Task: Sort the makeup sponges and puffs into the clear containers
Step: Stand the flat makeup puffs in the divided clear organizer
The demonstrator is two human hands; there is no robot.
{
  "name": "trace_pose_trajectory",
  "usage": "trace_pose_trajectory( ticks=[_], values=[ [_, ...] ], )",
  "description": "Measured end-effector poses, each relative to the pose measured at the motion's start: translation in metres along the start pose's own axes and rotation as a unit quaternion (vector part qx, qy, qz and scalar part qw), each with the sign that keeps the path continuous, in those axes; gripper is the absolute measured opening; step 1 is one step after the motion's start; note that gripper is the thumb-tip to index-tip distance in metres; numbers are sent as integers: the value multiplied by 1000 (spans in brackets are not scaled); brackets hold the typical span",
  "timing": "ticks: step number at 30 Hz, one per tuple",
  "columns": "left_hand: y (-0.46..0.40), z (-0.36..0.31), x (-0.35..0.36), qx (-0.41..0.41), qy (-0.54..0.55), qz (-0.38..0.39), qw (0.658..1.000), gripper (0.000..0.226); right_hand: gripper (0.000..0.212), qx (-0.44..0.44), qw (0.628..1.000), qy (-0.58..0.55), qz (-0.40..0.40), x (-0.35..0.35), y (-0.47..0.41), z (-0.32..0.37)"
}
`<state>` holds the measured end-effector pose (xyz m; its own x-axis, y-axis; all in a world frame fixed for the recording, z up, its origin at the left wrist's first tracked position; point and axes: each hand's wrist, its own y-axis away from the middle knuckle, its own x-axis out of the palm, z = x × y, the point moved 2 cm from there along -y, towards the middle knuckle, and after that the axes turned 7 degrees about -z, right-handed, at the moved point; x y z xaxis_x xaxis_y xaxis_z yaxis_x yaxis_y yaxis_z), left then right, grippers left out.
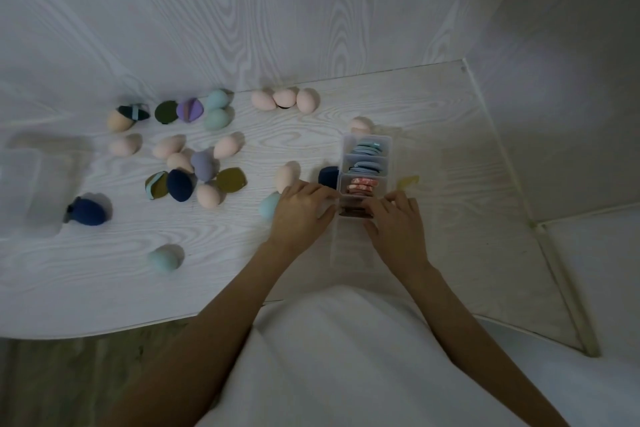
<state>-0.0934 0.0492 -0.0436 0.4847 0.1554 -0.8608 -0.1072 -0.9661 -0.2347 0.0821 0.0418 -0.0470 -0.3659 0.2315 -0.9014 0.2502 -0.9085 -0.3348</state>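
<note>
Your hands, left and right, fingers curled at divided clear container near brown puffs; actual grip unclear. Blue, pink puffs filed. Many egg sponges loose on bench; second container unfilled.

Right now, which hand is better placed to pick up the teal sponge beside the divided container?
Left. The left hand lies right beside the teal sponge; the right hand sits across the divided container.
</note>
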Motion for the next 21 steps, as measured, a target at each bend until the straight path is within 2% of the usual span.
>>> trace_pose_trajectory(
  ticks=[6,13,16,19,21],
  values=[
    [0,2,-2,-2,31,16,999,20,21,-10,998,-54,9,0,2,5],
    [-4,3,-2,6,35,35,999,18,35,-1,995,-65,70,2,7,18],
    [-4,3,-2,5,35,35,999,19,32,-1,995,-83,52,2,6,21],
    [-3,2,-3,4,38,31,999,18,16,29,999,-14,-17,-6,4,13],
    [-3,2,-3,3,38,32,999,16,7,44,997,57,-23,-8,1,8]
  ],
)
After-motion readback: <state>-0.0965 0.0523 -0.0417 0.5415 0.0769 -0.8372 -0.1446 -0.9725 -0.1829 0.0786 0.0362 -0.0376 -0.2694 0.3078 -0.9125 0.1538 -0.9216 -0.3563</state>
